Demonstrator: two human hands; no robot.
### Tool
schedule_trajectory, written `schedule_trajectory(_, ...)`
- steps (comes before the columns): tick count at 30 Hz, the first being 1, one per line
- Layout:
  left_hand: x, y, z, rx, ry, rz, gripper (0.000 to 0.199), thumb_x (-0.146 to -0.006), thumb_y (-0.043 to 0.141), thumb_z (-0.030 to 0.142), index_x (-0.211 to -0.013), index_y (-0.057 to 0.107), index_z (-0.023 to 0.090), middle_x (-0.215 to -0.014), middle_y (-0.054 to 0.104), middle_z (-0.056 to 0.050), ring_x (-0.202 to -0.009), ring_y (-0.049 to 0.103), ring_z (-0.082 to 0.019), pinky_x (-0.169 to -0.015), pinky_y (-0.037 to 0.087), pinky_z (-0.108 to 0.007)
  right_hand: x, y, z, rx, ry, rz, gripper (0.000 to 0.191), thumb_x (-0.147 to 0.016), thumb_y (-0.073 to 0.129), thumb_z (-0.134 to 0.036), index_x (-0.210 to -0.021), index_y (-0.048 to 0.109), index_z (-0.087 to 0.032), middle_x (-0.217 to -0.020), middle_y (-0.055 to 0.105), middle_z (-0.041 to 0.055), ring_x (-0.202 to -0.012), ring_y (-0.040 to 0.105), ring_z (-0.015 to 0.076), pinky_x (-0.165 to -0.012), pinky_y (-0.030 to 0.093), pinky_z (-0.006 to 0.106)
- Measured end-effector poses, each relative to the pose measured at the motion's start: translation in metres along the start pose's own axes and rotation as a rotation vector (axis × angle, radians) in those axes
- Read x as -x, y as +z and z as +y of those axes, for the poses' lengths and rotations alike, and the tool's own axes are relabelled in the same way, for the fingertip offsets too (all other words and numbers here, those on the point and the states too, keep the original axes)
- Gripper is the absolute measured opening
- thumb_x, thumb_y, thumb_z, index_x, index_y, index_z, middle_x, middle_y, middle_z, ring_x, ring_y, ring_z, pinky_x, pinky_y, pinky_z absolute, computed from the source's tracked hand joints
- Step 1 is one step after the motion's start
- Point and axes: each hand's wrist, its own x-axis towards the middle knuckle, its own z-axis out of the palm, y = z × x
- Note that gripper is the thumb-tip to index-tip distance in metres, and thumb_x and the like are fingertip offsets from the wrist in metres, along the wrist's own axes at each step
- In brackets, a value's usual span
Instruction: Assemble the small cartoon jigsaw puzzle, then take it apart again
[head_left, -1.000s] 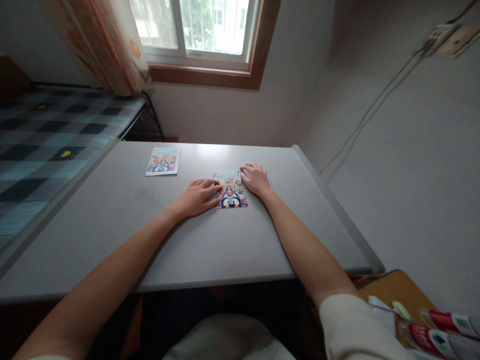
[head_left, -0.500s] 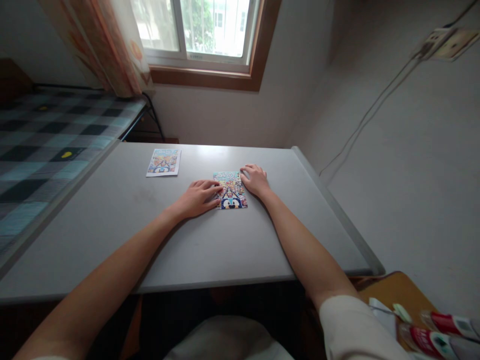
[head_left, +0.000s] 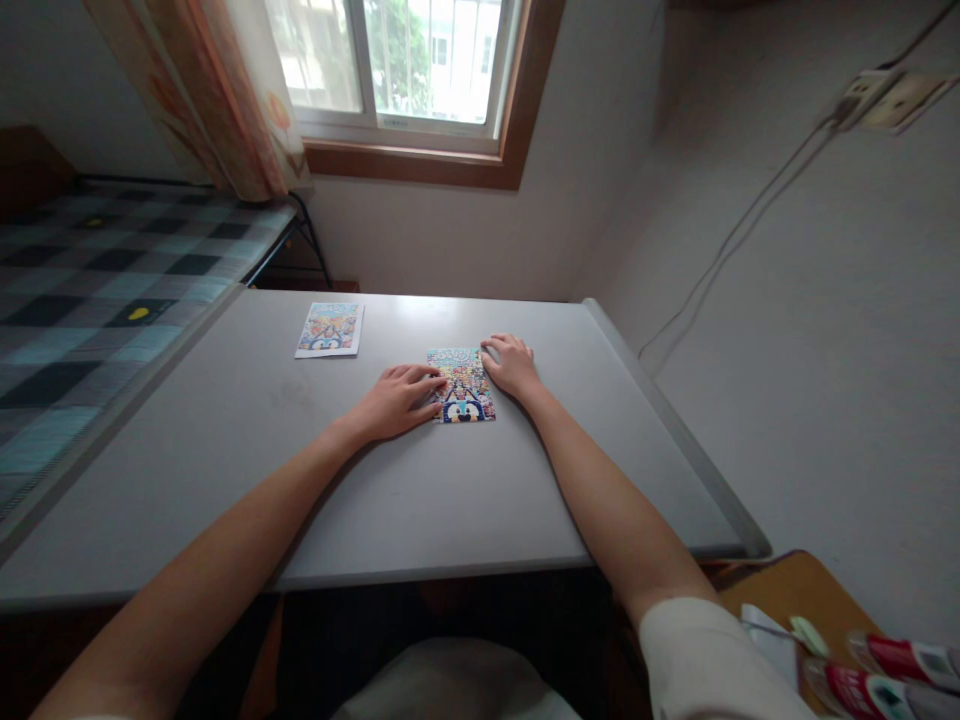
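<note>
A small, square, colourful picture [head_left: 466, 390], apparently a jigsaw puzzle, lies flat on the pale table [head_left: 450, 500]. A blue cartoon face with big eyes shows along its near edge. From the left side, my left hand [head_left: 397, 400] rests on the table with fingers spread and their tips on the puzzle's left edge. At its upper right corner lies my right hand [head_left: 511, 362], fingers apart, thumb and fingertips touching the edge. Neither hand grasps it. Further left and back lies a printed sheet [head_left: 330, 330] with a like picture.
Behind the table is a window [head_left: 390, 70], with a curtain [head_left: 202, 90] beside it. A bed with a checked cover [head_left: 112, 290] stands left. At the lower right, bottles with red labels [head_left: 862, 690] lie on a wooden surface [head_left: 795, 590]. A cable [head_left: 739, 225] runs down the right wall.
The whole view has shifted slightly, so everything sits a little lower. Both hands and the puzzle keep the same places relative to each other.
</note>
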Motion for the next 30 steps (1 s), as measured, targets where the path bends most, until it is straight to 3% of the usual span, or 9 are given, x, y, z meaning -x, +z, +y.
schedule_trajectory(30, -0.0002, 0.0005, 0.0012, 0.040, 0.002, 0.029, 0.043, -0.092, 0.049, 0.044, -0.132, 0.054, 0.030, -0.134, 0.054, -0.005, -0.123, 0.048, -0.025, -0.106, 0.035, -0.043, -0.0014, 0.0016, 0.0035, 0.000, -0.006, -0.001, 0.033, -0.090, 0.049, -0.036, -0.116, 0.065, -0.024, -0.133, 0.056, 0.0097, -0.122, 0.047, 0.0274, -0.099, 0.037, 0.045)
